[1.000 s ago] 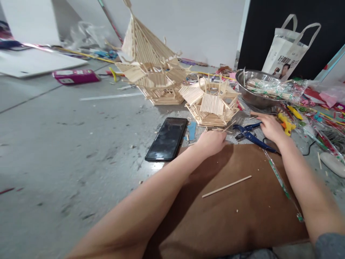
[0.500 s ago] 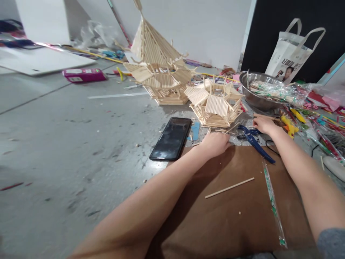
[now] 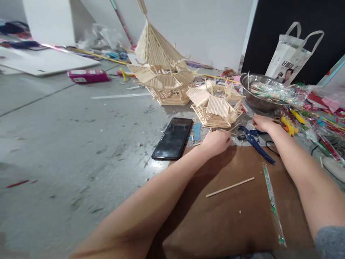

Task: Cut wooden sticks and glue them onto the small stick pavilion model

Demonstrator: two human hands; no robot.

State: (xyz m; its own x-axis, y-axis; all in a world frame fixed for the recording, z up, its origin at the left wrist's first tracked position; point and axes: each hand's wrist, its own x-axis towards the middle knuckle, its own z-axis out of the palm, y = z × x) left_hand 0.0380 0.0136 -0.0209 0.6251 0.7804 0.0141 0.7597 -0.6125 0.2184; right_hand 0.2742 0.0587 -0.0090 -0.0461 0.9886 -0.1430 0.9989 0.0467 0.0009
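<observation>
My left hand [image 3: 217,142] rests curled at the far edge of a brown board [image 3: 229,223], in front of a small six-sided model [image 3: 218,106] made of thin wooden sticks. Short stick pieces [image 3: 234,128] lie by its fingers; whatever it grips is hidden. To the right, my right hand [image 3: 262,123] is closed just beyond the blue-handled cutters [image 3: 257,145], and what its fingers hold is too small to make out. One bare wooden stick [image 3: 230,187] lies on the board, with a pair of chopsticks in a clear, green-printed wrapper [image 3: 273,203] to its right.
A black phone [image 3: 173,138] lies left of the board. Behind stands a taller stick pagoda [image 3: 161,72]. At right are a steel bowl [image 3: 258,102] of wrapped chopsticks, a yellow glue gun [image 3: 289,126], a white bag [image 3: 285,59] and a purple pack [image 3: 88,76] far left.
The camera view has shifted slightly, so the surroundings sit a little further right. Both hands remain almost in place; the right hand's fingers have moved slightly.
</observation>
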